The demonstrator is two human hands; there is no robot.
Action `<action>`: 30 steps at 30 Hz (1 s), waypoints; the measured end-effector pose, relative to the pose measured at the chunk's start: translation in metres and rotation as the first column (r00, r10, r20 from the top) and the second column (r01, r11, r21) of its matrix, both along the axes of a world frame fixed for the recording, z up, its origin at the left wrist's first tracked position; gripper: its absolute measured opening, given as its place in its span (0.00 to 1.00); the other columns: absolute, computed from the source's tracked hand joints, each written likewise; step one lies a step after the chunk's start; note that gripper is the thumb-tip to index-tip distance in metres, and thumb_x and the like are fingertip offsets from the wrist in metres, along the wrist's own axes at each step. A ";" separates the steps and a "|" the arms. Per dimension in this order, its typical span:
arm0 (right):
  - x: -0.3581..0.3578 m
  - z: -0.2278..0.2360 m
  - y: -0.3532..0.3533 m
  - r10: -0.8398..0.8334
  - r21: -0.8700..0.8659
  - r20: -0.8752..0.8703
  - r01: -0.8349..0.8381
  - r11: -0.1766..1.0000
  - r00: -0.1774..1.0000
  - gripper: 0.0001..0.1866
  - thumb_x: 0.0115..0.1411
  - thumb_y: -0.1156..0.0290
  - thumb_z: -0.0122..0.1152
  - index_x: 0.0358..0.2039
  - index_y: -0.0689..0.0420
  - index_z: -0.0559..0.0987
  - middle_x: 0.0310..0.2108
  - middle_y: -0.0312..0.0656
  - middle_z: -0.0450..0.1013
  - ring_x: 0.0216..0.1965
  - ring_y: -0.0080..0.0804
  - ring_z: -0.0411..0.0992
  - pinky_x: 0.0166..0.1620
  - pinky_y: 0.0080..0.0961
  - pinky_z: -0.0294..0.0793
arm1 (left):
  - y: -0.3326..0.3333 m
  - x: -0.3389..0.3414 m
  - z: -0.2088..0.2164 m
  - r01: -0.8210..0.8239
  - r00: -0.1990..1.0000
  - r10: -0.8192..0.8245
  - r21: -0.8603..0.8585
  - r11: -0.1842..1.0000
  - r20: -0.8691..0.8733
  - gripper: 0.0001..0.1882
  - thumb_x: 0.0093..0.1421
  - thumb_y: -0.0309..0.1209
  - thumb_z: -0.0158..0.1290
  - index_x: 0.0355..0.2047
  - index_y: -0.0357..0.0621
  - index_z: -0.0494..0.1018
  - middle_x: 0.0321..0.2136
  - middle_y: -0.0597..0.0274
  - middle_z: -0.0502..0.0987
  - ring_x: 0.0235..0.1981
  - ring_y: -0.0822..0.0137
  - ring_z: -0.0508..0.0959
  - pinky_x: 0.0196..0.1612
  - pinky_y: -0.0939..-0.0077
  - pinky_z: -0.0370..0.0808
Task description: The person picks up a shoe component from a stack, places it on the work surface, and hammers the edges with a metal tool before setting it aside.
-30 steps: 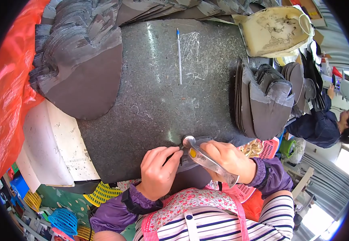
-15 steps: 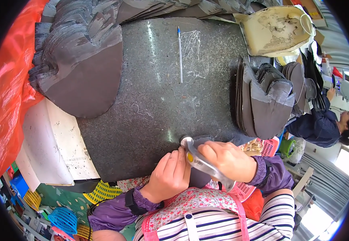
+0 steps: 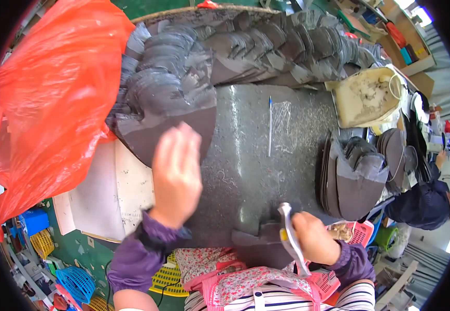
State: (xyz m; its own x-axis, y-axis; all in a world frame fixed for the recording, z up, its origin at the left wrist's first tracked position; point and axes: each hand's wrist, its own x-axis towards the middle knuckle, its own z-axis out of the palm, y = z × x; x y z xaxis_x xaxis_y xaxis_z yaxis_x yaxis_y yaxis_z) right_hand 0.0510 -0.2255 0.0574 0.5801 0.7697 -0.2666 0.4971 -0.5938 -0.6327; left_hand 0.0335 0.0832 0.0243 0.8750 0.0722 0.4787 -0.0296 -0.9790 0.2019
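Observation:
My right hand (image 3: 313, 236) grips a hammer (image 3: 290, 239) near the front edge of the dark worktop (image 3: 256, 181). Its shiny metal head is long and curved, with a yellow spot in the middle. Beside the hammer a dark grey flat cut piece (image 3: 258, 239) lies at the worktop's front edge, partly hanging over it. My left hand (image 3: 177, 173), slightly blurred, is raised to the left with its fingers stretched out. It is in front of a large fanned pile of dark cut pieces (image 3: 183, 103); whether it touches them I cannot tell.
A pen (image 3: 270, 127) lies on the worktop. At the right stand a stack of dark pieces (image 3: 357, 179) and a stained cream container (image 3: 367, 101). More overlapped pieces (image 3: 287, 46) line the back. Red plastic (image 3: 54, 93) covers the left. A person (image 3: 417, 205) works at far right.
My left hand has left the hammer and the piece at the front edge and moved up and left to the pile. The hammer has lifted slightly away. The view has shifted left.

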 end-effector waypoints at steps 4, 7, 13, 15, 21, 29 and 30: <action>0.039 0.054 -0.029 -0.212 0.053 0.190 0.206 0.977 0.959 0.10 0.49 0.78 0.63 0.31 0.62 0.72 0.25 0.49 0.67 0.27 0.53 0.68 0.30 0.44 0.68 | 0.063 0.038 -0.011 -0.243 0.968 0.241 0.028 0.970 0.072 0.17 0.62 0.27 0.50 0.49 0.29 0.70 0.56 0.45 0.66 0.55 0.47 0.66 0.59 0.57 0.65; 0.081 0.052 -0.066 -0.435 0.069 0.532 0.475 0.877 0.727 0.10 0.51 0.80 0.59 0.35 0.64 0.71 0.29 0.48 0.67 0.32 0.48 0.69 0.36 0.38 0.70 | 0.089 0.054 -0.018 -0.260 0.961 0.247 0.106 0.960 0.122 0.18 0.61 0.28 0.52 0.50 0.31 0.71 0.53 0.48 0.68 0.53 0.48 0.67 0.56 0.58 0.66; 0.109 0.037 -0.077 -0.184 0.020 0.933 0.466 0.885 0.309 0.13 0.45 0.84 0.59 0.33 0.67 0.68 0.37 0.54 0.64 0.38 0.50 0.66 0.42 0.36 0.68 | 0.094 0.065 -0.006 -0.210 0.978 0.208 0.119 0.971 0.025 0.20 0.57 0.29 0.56 0.49 0.35 0.71 0.45 0.51 0.70 0.48 0.50 0.70 0.52 0.60 0.68; 0.091 0.039 -0.066 -0.517 0.249 0.754 0.552 0.796 0.405 0.12 0.45 0.85 0.58 0.31 0.68 0.67 0.39 0.54 0.63 0.38 0.50 0.65 0.43 0.35 0.67 | 0.097 0.064 -0.005 -0.147 0.988 0.143 0.061 0.987 0.063 0.19 0.55 0.29 0.59 0.46 0.36 0.72 0.41 0.52 0.71 0.44 0.51 0.71 0.50 0.61 0.69; 0.032 0.063 -0.028 -0.496 0.166 0.511 0.486 0.858 0.702 0.11 0.47 0.88 0.56 0.32 0.66 0.69 0.38 0.45 0.61 0.38 0.34 0.64 0.38 0.26 0.73 | 0.104 0.062 0.018 -0.104 0.991 0.094 -0.119 0.987 -0.093 0.11 0.52 0.26 0.60 0.32 0.36 0.70 0.35 0.52 0.71 0.40 0.51 0.71 0.46 0.61 0.69; 0.011 0.061 -0.010 -0.301 0.135 0.254 0.275 0.952 0.919 0.10 0.47 0.84 0.62 0.29 0.66 0.69 0.37 0.50 0.62 0.35 0.45 0.66 0.39 0.31 0.71 | 0.107 0.046 0.021 0.164 0.961 -0.224 -0.321 0.933 -0.160 0.11 0.51 0.21 0.59 0.25 0.37 0.65 0.32 0.53 0.72 0.38 0.51 0.72 0.43 0.65 0.69; 0.010 0.061 -0.009 -0.279 0.131 0.241 0.253 0.959 0.930 0.10 0.47 0.83 0.62 0.29 0.67 0.70 0.37 0.52 0.62 0.36 0.49 0.67 0.39 0.34 0.70 | 0.105 0.042 0.021 0.150 0.967 -0.216 -0.382 0.912 -0.137 0.11 0.51 0.21 0.59 0.26 0.36 0.65 0.32 0.52 0.73 0.37 0.53 0.73 0.42 0.67 0.70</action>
State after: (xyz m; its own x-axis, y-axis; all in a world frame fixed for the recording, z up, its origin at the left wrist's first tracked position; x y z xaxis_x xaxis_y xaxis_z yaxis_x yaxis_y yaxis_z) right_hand 0.0615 -0.2343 0.1186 0.8055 0.5923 -0.0154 0.4813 -0.6692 -0.5661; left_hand 0.0753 0.1878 0.0455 0.9559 0.0440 0.2904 -0.1334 -0.8158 0.5628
